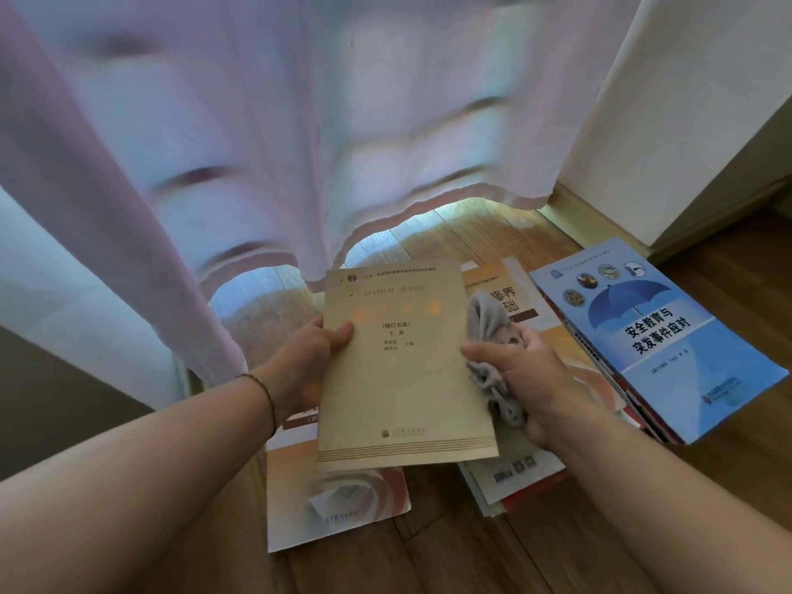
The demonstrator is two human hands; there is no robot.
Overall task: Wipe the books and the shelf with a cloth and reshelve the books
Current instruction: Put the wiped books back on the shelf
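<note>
Left hand [315, 358] grips a book [403, 366]; right hand [520, 375] clutches a cloth [488, 332].

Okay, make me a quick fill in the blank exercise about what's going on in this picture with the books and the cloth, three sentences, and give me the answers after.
1. The left hand holds a ____-coloured book by its edge.
2. The right hand grips a bunched grey ____ at that book's right edge.
3. The blue book topping the right-hand stack shows a picture of an ____ on its cover.

Missing words: tan; cloth; umbrella
</note>
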